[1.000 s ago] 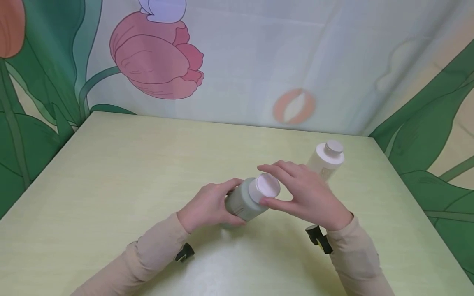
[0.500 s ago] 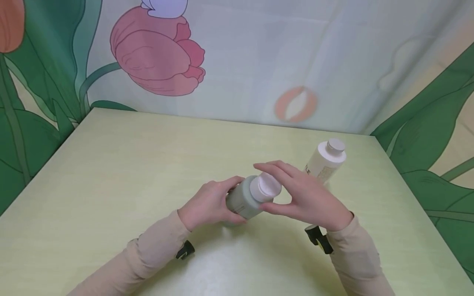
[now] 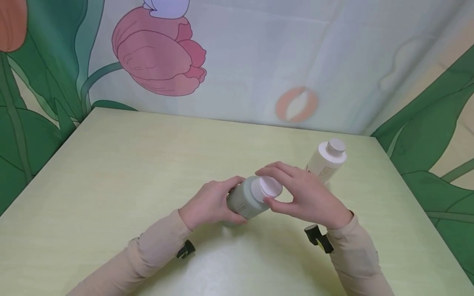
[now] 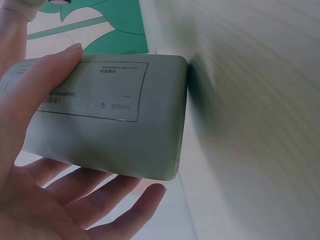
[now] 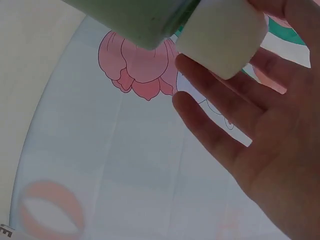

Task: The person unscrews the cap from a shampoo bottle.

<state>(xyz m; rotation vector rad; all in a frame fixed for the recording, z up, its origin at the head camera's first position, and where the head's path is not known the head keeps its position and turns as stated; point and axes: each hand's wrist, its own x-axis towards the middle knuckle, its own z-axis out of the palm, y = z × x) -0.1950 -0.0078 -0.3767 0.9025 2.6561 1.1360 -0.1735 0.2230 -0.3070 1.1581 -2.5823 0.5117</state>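
Note:
My left hand (image 3: pixel 211 204) grips a grey-green shampoo bottle (image 4: pixel 115 135) by its body, thumb along the printed label. In the head view the bottle is tilted, its white cap (image 3: pixel 266 188) pointing up and right. My right hand (image 3: pixel 301 193) pinches this cap, with the thumb at its lower edge and the fingers over the far side. From the right wrist, the cap (image 5: pixel 225 37) sits between thumb and fingers, while the lower fingers reach free below it. In the left wrist view the bottle's base hangs close over the tabletop.
A white bottle (image 3: pixel 326 161) with a white cap stands behind my right hand, partly hidden by it. The pale yellow-green table (image 3: pixel 148 156) meets a curtain (image 3: pixel 244 61) printed with flowers and leaves at its back edge.
My right fingers lift slightly off and close in again around the cap, which has turned a little. The left hand keeps its grip on the bottle almost unmoved.

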